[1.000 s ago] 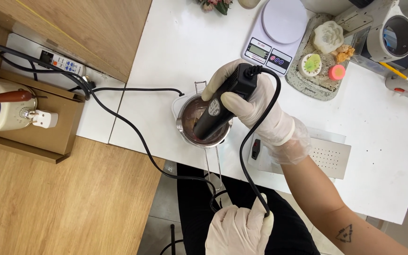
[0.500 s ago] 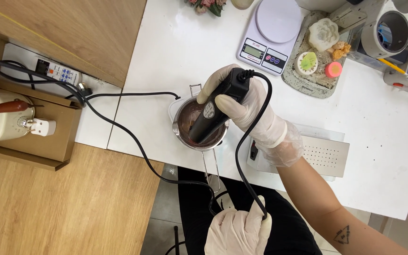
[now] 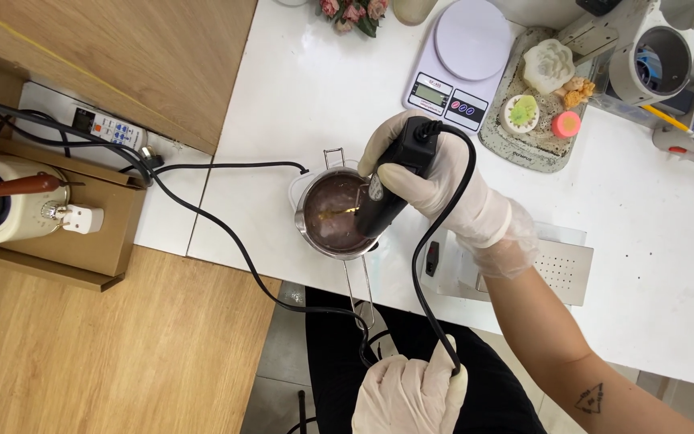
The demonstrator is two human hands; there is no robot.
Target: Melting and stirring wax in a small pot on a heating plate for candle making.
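Your right hand [image 3: 435, 181], gloved, is wrapped firmly around the black hand blender [image 3: 391, 181], its lower end dipped into the small metal pot [image 3: 332, 217] at the near edge of the white desk [image 3: 307, 80]. Your left hand [image 3: 411, 398], down by your lap, pinches the blender's cord [image 3: 427, 297]. The brownish mix in the pot looks mostly smooth, though a yellowish streak by the blender may be unblended; mixing seems well along, not finished.
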